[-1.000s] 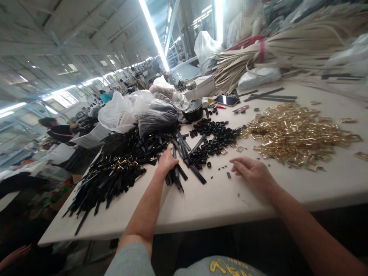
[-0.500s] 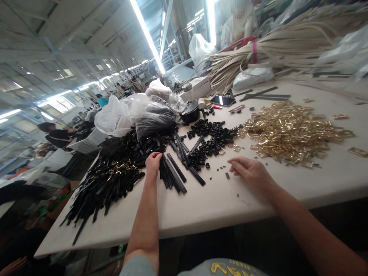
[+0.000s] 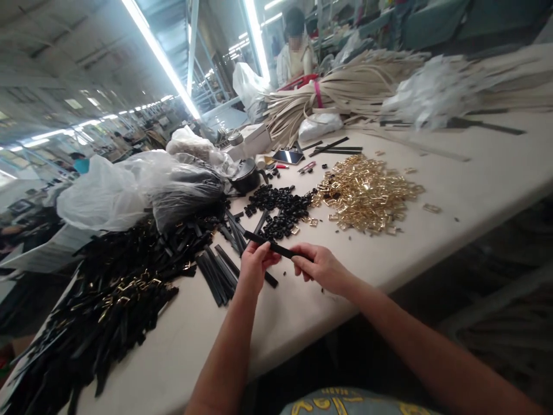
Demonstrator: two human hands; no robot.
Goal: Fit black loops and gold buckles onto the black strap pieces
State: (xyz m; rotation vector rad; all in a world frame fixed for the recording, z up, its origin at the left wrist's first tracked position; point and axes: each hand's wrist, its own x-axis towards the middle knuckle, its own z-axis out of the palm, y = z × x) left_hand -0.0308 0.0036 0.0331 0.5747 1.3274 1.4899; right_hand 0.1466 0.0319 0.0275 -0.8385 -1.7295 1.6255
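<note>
A flat black strap (image 3: pixel 280 249) stretches between my two hands above the table. My left hand (image 3: pixel 256 262) pinches it near its left end, thumb on top. At the other end, the fingers of my right hand (image 3: pixel 317 265) are closed on the strap. Just beyond lies a heap of small black loops (image 3: pixel 280 207). To its right is a pile of gold-coloured metal buckles (image 3: pixel 367 193). Several loose black straps (image 3: pixel 218 274) lie left of my left hand. Farther left spreads a large heap of black straps (image 3: pixel 116 305), some with gold buckles on them.
Clear plastic bags (image 3: pixel 129 187) stand at the back left beside a dark lidded pot (image 3: pixel 246 176). Behind the buckles lie a phone (image 3: pixel 288 157) and a bundle of beige strips (image 3: pixel 337 95). Another person (image 3: pixel 296 57) is beyond the table.
My left hand has come away from the loose straps, holding one. My right hand has moved left and closed on its other end. The view has swung to the right.
</note>
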